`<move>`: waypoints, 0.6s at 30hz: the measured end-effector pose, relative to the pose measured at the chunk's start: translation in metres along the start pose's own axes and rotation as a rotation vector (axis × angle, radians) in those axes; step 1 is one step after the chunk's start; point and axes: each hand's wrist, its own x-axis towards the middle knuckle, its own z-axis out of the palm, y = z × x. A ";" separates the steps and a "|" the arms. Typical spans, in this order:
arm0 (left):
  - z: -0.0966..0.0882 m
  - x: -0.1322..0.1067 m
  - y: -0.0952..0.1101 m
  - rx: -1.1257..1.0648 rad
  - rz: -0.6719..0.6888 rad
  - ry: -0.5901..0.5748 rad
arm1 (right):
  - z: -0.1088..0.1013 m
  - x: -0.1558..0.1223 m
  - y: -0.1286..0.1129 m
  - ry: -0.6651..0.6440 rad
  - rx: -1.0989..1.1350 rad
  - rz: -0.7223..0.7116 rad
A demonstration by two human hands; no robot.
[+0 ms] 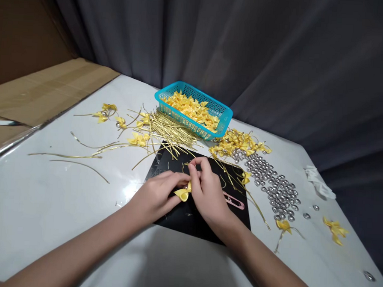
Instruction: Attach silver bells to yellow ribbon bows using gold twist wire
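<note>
We hold a yellow bow (182,194) between our two hands, over the black mat (194,218) on the counter (47,196). Our left hand (156,196) pinches it from the left, our right hand (208,191) closes on it from above, fingers (195,169) curled at its knot. A pink clip (235,200) lies just right of the right hand. Beyond the mat lie gold wires (169,131) and a blue basket (221,115) of bows; silver beads (275,186) lie to the right.

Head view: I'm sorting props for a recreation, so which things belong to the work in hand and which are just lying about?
In use:
left hand
right hand
yellow bow
gold ties
silver beads
black mat
basket of bows

Lying about:
pink clip
cardboard
white scrap
</note>
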 end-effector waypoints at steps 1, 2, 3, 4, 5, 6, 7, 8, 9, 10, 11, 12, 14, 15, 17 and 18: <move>0.001 0.002 0.001 -0.088 -0.081 -0.003 | -0.002 0.001 0.001 -0.010 0.025 -0.026; 0.002 0.004 0.003 -0.174 -0.160 -0.007 | -0.004 0.003 0.002 -0.016 0.042 -0.054; 0.003 0.006 0.004 -0.246 -0.228 -0.021 | -0.007 0.005 0.003 -0.017 0.051 -0.083; 0.003 0.007 0.006 -0.300 -0.276 -0.038 | -0.010 0.006 0.003 -0.021 0.051 -0.110; 0.004 0.008 0.007 -0.345 -0.305 -0.051 | -0.013 0.007 0.004 -0.031 0.047 -0.133; 0.004 0.009 0.008 -0.375 -0.314 -0.054 | -0.015 0.008 0.004 -0.045 0.042 -0.150; 0.003 0.009 0.009 -0.389 -0.303 -0.052 | -0.017 0.009 0.004 -0.060 0.039 -0.163; 0.003 0.008 0.009 -0.385 -0.271 -0.049 | -0.018 0.009 0.003 -0.074 0.042 -0.168; 0.002 0.007 0.009 -0.359 -0.221 -0.048 | -0.018 0.009 0.003 -0.081 0.052 -0.169; 0.001 0.006 0.009 -0.309 -0.156 -0.057 | -0.019 0.009 0.003 -0.087 0.068 -0.164; 0.000 0.004 0.008 -0.239 -0.083 -0.066 | -0.018 0.008 0.002 -0.091 0.088 -0.156; -0.001 0.003 0.006 -0.164 -0.011 -0.072 | -0.018 0.007 0.002 -0.100 0.108 -0.147; -0.001 0.001 0.003 -0.035 0.116 -0.050 | -0.018 0.006 0.001 -0.121 0.144 -0.132; -0.001 0.000 0.002 0.005 0.164 -0.021 | -0.018 0.005 0.000 -0.127 0.156 -0.127; 0.000 0.000 0.001 0.044 0.219 0.036 | -0.019 0.004 -0.002 -0.130 0.165 -0.122; 0.000 0.000 0.001 0.053 0.224 0.050 | -0.019 0.003 -0.002 -0.126 0.163 -0.123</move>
